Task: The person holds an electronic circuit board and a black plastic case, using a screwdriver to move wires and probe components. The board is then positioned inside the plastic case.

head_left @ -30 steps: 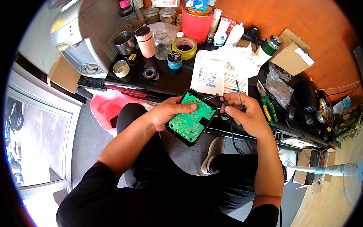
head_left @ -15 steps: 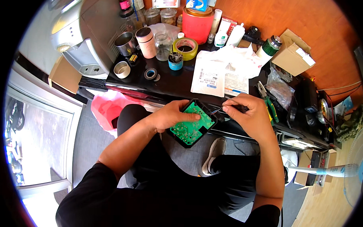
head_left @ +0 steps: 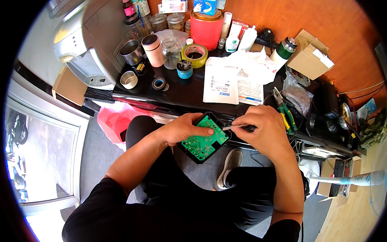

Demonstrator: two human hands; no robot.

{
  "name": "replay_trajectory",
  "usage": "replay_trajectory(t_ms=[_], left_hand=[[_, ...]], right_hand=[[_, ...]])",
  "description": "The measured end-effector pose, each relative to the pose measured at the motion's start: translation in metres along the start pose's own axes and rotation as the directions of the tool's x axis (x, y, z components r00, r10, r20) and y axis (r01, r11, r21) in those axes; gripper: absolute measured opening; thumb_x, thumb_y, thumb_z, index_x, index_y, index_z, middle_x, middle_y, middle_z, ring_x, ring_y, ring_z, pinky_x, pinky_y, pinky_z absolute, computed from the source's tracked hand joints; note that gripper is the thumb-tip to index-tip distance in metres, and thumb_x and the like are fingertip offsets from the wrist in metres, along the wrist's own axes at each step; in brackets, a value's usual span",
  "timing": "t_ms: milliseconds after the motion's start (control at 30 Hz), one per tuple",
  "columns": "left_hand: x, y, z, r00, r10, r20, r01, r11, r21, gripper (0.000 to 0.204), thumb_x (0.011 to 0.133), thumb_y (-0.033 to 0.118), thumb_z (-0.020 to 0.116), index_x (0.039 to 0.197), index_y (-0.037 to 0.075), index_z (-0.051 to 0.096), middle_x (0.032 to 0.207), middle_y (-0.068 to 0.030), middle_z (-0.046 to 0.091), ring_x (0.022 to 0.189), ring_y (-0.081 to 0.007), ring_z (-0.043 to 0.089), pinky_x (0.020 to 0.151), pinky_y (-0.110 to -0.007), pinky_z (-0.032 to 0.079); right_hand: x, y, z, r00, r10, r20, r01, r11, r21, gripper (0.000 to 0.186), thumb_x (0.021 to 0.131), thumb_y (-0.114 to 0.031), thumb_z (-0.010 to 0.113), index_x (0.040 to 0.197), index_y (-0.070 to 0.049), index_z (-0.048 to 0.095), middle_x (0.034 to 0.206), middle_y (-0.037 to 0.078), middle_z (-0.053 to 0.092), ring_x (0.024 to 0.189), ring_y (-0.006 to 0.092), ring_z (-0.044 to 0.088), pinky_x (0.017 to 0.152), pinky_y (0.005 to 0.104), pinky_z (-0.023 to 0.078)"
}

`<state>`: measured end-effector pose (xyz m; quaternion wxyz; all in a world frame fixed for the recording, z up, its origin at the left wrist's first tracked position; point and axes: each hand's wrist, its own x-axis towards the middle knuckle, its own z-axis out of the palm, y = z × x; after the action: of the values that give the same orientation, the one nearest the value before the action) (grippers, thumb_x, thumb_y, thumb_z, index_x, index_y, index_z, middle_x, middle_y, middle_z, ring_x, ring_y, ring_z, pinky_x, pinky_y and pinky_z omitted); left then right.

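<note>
A green circuit board (head_left: 197, 142) sits in an open black housing (head_left: 199, 160), above my lap and in front of the desk edge. My left hand (head_left: 180, 129) is closed round its left side, thumb pressed on the board's face. In my right hand (head_left: 261, 127), fingers pinch a slim tool with a grey metal end (head_left: 229, 128); its exact kind is not clear. The metal end points left at the housing's upper right edge, close to the board. Whether it touches cannot be made out. Dark wiring shows beside it, partly hidden by the fingers.
On the black desk lie papers (head_left: 220, 85), green-handled pliers (head_left: 289, 118), yellow tape (head_left: 195, 56), a blue tin (head_left: 184, 70) and a steel cup (head_left: 129, 79). A pink bag (head_left: 114, 122) rests below the desk at left; a fan (head_left: 364, 180) stands at right.
The right hand has turned and lowered slightly, bringing the tool's grey metal end to the housing's edge. The left hand keeps its hold on the housing. The view has shifted a little.
</note>
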<state>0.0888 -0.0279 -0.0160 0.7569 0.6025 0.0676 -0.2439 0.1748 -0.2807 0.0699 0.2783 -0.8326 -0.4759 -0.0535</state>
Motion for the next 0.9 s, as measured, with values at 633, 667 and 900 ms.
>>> replay_trajectory(t_ms=[633, 667, 900], left_hand=[[-0.007, 0.007, 0.005, 0.993, -0.061, 0.104, 0.058, 0.998, 0.029, 0.052, 0.089, 0.025, 0.084, 0.131, 0.002, 0.064, 0.115, -0.0052, 0.073, 0.102, -0.0135, 0.068, 0.092, -0.03, 0.054], [-0.006, 0.006, 0.005, 0.993, -0.038, 0.114, 0.033, 0.998, 0.044, 0.052, 0.089, 0.025, 0.084, 0.131, 0.002, 0.064, 0.115, -0.0051, 0.073, 0.101, -0.0133, 0.068, 0.092, -0.03, 0.054], [-0.006, 0.003, 0.005, 0.991, -0.028, 0.133, 0.03, 0.999, -0.014, 0.052, 0.088, 0.027, 0.085, 0.129, 0.002, 0.065, 0.114, -0.0045, 0.073, 0.1, -0.0127, 0.068, 0.091, -0.03, 0.054]], right_hand=[[-0.007, -0.005, 0.006, 0.978, -0.036, 0.206, -0.009, 0.977, 0.212, 0.021, 0.085, -0.022, 0.081, 0.104, -0.016, 0.08, 0.083, 0.008, 0.076, 0.073, 0.0287, 0.071, 0.066, 0.0379, 0.055], [-0.009, -0.003, 0.009, 0.976, -0.037, 0.216, -0.02, 0.966, 0.256, 0.019, 0.086, -0.021, 0.081, 0.104, -0.015, 0.08, 0.083, 0.009, 0.076, 0.073, 0.029, 0.071, 0.066, 0.0379, 0.055], [-0.005, -0.003, 0.011, 0.971, -0.015, 0.24, -0.039, 0.975, 0.218, 0.012, 0.086, -0.017, 0.076, 0.098, -0.014, 0.077, 0.082, 0.008, 0.075, 0.073, 0.0312, 0.071, 0.065, 0.039, 0.055]])
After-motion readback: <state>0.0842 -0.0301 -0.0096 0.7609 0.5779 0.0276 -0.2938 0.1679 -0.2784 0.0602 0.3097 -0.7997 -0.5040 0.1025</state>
